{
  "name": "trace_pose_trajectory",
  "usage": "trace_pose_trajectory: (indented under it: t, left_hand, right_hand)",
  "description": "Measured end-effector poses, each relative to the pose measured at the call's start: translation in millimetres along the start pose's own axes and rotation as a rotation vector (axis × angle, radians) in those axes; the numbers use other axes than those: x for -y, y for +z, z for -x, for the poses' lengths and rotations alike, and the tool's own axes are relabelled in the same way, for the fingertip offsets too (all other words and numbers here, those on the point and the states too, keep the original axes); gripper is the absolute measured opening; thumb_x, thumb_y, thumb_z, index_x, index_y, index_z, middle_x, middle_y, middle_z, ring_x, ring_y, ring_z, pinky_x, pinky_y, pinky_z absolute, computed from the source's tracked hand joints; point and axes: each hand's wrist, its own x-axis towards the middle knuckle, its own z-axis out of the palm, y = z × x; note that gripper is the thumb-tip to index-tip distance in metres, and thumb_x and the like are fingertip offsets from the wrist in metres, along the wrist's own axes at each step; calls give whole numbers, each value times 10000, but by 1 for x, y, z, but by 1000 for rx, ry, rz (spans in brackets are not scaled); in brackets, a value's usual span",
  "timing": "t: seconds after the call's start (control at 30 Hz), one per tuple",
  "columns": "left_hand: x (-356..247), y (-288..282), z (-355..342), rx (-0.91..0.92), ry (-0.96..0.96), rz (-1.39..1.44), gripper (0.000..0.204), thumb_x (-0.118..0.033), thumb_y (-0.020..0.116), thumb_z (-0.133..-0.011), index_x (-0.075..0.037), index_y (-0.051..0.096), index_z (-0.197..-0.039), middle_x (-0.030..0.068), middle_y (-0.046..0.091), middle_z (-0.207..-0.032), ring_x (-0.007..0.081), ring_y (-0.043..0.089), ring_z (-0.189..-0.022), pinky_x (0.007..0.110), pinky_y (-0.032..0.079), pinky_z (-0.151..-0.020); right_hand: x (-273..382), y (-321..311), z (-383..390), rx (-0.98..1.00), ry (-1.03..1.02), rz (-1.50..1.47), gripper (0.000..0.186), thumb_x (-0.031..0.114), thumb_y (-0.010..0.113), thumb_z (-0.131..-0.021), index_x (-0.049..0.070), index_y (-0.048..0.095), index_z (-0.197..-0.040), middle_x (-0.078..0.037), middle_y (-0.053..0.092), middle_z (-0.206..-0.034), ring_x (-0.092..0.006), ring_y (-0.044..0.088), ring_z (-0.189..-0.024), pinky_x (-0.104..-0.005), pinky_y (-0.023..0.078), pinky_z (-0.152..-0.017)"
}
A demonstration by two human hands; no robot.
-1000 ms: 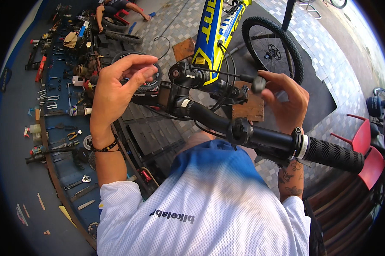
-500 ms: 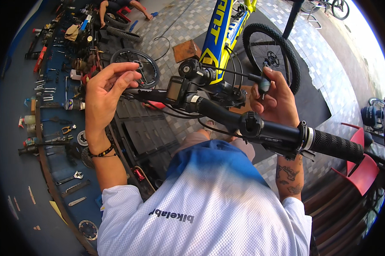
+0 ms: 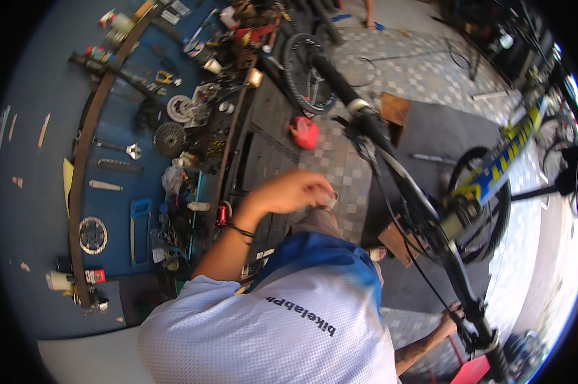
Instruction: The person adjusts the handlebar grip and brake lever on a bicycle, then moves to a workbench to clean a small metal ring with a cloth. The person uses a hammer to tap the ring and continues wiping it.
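Note:
My left hand [image 3: 292, 192] hangs in front of my shirt, blurred by motion. Its fingers are loosely bent, a little apart, with nothing seen in them. My right hand [image 3: 451, 320] is low on the right, beside a lever and clamp near the grip end of the black handlebar [image 3: 455, 269]. Bar parts partly cover its fingers, so whether it holds anything cannot be made out. Cables [image 3: 407, 246] run along the bar, which slants across the right half of the view. Attached to it is a blue and yellow bicycle frame [image 3: 503, 168].
At left, a blue workbench [image 3: 119, 182] carries an adjustable wrench [image 3: 132, 151], a cassette [image 3: 169, 139], a brake rotor [image 3: 93, 235] and a hacksaw [image 3: 140, 232]. A red bag [image 3: 305, 132] and wooden box [image 3: 396, 109] sit on the floor. Another person's hand [image 3: 370, 24] shows at the far edge.
My view has swung round, bringing the bench's near end in and shifting the bicycle right. My left hand has left the bar's left side; my right hand now sits lower, near the grip end.

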Motion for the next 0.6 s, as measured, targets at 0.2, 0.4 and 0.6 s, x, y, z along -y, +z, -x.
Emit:
trace_pose_trajectory:
  t: [0.2,0.4,0.6]
  left_hand:
    - [103,57,-73,149,260,-128,537,-228,793,-844,-90,648,-1342,151,704,-1221,349,655,-1184,454,509,-1031]
    - [138,-71,-94,29,429,-105,660,-253,841,-804,-111,623,-1410,179,742,-1163,377,707,-1078,446,557,-923]
    - [211,-217,-54,-457,324,228,376,-147,775,-924,-41,690,-1275,171,768,-1036,288,762,-928,368,585,-786]
  right_hand:
    - [219,18,128,223,-587,-152,327,361,725,-887,51,720,-992,-173,742,-952,-375,733,-901,-492,591,-766]
    - [551,-121,158,548,-731,-946,217,33,740,-894,-14,653,-1087,-145,727,-1011,-230,717,-878,-351,568,-781]
    - [754,-157,204,532,-1140,-1006,247,53,770,-918,9,697,-1150,-94,667,-1055,-223,684,-971,-308,567,-757]
